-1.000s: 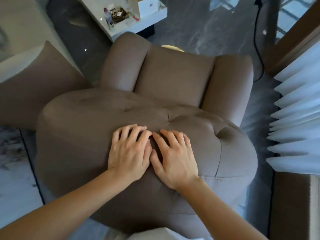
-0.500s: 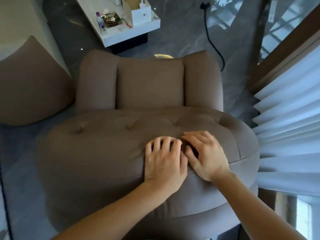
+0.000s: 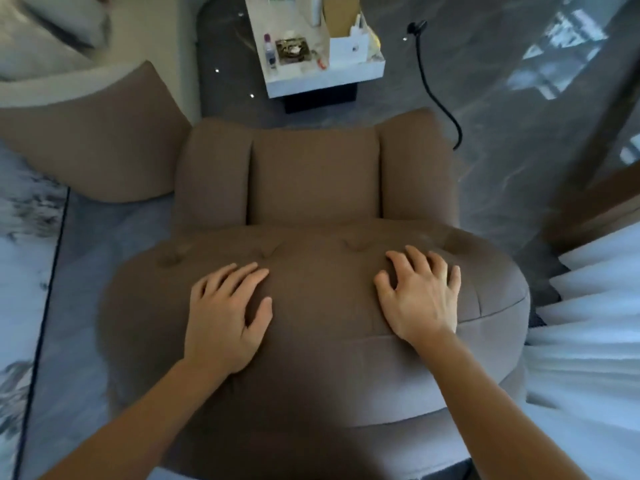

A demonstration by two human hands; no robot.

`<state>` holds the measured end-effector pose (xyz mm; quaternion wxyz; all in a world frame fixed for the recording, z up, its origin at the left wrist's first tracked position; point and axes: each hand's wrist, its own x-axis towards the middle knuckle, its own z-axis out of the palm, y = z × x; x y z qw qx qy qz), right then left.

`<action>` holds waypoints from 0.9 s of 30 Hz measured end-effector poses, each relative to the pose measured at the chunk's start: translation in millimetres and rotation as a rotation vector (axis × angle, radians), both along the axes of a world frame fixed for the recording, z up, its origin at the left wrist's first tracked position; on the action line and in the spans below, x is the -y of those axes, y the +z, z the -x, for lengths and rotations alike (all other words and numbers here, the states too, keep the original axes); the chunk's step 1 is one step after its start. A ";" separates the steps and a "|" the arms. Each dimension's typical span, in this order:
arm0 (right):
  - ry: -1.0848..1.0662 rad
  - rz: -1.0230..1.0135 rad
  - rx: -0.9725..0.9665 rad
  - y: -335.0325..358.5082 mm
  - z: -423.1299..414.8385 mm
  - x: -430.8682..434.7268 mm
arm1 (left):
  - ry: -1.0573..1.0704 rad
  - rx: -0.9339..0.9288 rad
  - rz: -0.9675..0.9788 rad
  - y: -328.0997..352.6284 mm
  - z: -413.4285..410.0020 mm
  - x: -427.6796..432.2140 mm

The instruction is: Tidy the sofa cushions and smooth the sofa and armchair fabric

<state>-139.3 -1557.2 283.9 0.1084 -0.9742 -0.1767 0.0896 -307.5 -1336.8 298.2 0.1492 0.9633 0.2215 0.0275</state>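
A brown fabric armchair [image 3: 315, 174] fills the middle of the view, seen from behind and above. Its rounded, tufted backrest top [image 3: 318, 341] is nearest me, the seat beyond it. My left hand [image 3: 225, 317] lies flat on the left half of that padded top, fingers spread, holding nothing. My right hand [image 3: 420, 296] presses flat on the right half, fingers spread, with a wide gap of bare fabric between the two hands. A brown cushion [image 3: 90, 147] leans at the left, on the edge of a pale sofa [image 3: 45, 46].
A white low table [image 3: 322, 64] with a bottle, small items and a cardboard box stands beyond the armchair. A black cable [image 3: 436, 95] trails over the dark glossy floor. White pleated curtains [image 3: 588, 323] hang at the right. A pale rug [image 3: 24, 271] lies at the left.
My hands, side by side and touching before, have slid apart across the padded top, left hand leftward and right hand rightward. The view has shifted to centre the armchair.
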 end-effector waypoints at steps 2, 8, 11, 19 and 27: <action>0.035 0.029 -0.027 -2.0 -5.8 13.5 | 0.024 -0.003 0.008 -4.0 0.0 17.2; 0.093 0.048 -0.027 -2.9 -16.1 56.5 | 0.086 -0.027 -0.012 -13.9 6.7 74.3; 0.081 0.086 -0.090 -2.0 -20.5 68.7 | 0.087 -0.039 0.041 -16.3 11.4 92.3; 0.266 0.158 -0.268 16.0 47.5 -4.0 | 0.204 -0.044 0.110 -15.2 69.4 64.1; 0.920 0.123 -0.313 20.3 223.8 -159.7 | 0.774 -0.465 0.490 -20.7 272.6 -0.1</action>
